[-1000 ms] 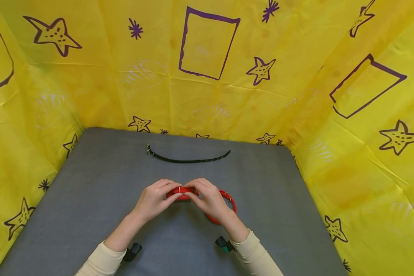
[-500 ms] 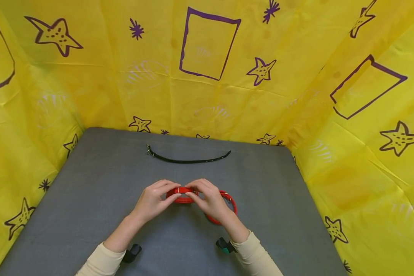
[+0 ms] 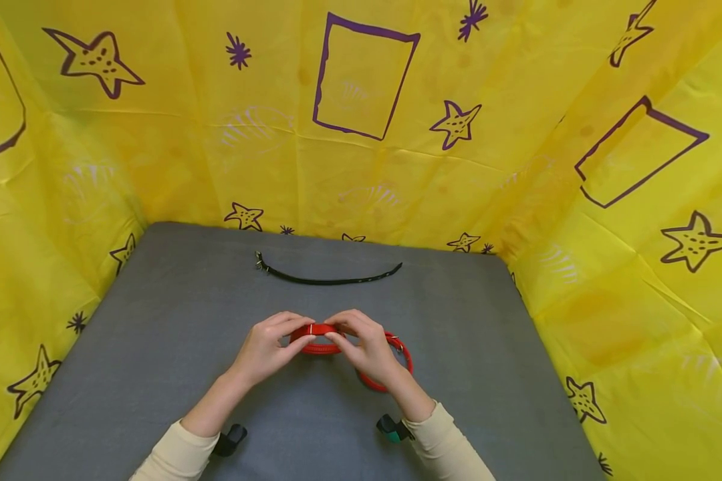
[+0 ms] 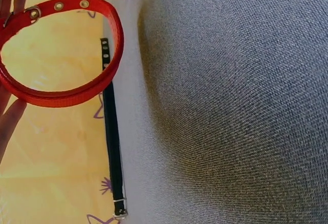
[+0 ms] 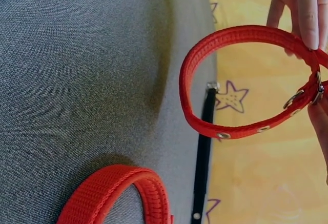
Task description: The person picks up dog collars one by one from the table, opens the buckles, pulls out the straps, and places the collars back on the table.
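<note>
My left hand (image 3: 271,344) and right hand (image 3: 364,344) together hold a red collar (image 3: 321,349) above the grey surface. Thumb and fingers of each pinch its strap, close to a metal keeper. In the right wrist view the collar (image 5: 225,39) forms a buckled loop, with a metal buckle (image 5: 319,88) and eyelets along the strap. The same loop (image 4: 115,34) hangs at the upper left of the left wrist view. Partly behind my right hand and forearm, a second red collar (image 3: 406,357) stands looped on the surface.
A black collar (image 3: 331,281) lies stretched out farther back, its buckle end to the left. The grey surface (image 3: 469,321) is bordered by yellow fabric walls (image 3: 265,167) printed with stars. A dark strap device (image 3: 231,439) sits at my left wrist, another (image 3: 392,427) at my right.
The upper strap of the held collar has lifted slightly, and the gap inside its loop shows wider. My hands stay almost in place; the other collars have not moved.
</note>
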### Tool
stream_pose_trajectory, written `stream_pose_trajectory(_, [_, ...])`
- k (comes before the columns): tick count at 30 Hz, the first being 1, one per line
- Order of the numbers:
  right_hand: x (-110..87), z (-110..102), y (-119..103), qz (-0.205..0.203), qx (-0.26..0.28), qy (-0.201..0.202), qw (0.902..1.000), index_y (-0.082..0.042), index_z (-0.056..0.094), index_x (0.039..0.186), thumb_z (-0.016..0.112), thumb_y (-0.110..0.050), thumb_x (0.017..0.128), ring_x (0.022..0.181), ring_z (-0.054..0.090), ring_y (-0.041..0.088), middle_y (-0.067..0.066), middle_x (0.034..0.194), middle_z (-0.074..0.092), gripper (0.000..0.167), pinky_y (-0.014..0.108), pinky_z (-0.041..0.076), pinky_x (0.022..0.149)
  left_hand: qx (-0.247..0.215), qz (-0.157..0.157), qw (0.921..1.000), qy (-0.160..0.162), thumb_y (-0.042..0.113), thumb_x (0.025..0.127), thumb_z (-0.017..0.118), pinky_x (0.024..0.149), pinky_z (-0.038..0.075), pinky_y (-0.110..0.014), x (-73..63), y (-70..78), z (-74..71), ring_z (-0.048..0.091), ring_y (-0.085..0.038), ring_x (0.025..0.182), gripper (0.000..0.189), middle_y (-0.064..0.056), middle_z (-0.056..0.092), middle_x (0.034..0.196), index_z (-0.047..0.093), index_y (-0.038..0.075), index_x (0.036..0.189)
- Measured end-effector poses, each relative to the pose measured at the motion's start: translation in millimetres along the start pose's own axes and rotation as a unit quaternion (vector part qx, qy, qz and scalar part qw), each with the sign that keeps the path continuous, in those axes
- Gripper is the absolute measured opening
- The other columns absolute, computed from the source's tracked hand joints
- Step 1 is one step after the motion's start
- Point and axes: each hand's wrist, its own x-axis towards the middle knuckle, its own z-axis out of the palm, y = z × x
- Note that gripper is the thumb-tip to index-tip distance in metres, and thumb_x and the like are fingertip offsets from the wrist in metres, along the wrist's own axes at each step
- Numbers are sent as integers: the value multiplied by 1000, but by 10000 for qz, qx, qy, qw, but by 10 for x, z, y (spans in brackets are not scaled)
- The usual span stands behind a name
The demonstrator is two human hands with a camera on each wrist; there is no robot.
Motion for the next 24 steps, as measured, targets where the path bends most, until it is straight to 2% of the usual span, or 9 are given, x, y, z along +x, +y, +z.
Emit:
stream_pose_trajectory(5, [8,16,6,2,139,99,9999,-6,65,109,73,-1,86,98,65,14,4,106,65,25,31,56,80,-79,94,9998,152,4,70,87,58,52,-26,5,3,7,64,-20,76,35,1,70,93,75,8,102])
stream_pose_trajectory(9, [58,3,-94,-3,215,254,9994,-1,65,105,73,7,82,94,66,20,10,101,65,26,36,58,76,-236,45,9995,185,21,82,80,57,49,-20,5,1,2,63,-19,74,26,0,70,93,75,7,103])
stream_pose_trajectory(12, [118,-35,-217,127,353,388,9985,4,65,103,71,11,82,92,66,26,16,99,65,23,37,58,72,-349,-31,9992,200,32,87,72,58,51,-20,-5,-9,2,63,-18,72,30,-1,70,92,75,6,102])
stream_pose_trajectory(18, [188,-91,-327,314,450,283,9981,7,64,103,71,13,81,91,65,29,19,99,65,23,35,58,73,-428,-173,9987,199,9,76,84,63,58,-31,-46,-32,12,67,-16,72,27,-2,70,91,75,4,101])
stream_pose_trajectory(24, [153,-81,-306,357,343,69,9987,6,64,104,72,9,83,93,66,28,17,100,65,23,38,58,75,-256,-227,9994,111,19,80,81,57,55,-30,-82,-31,18,64,-18,71,27,-1,70,92,75,4,101])
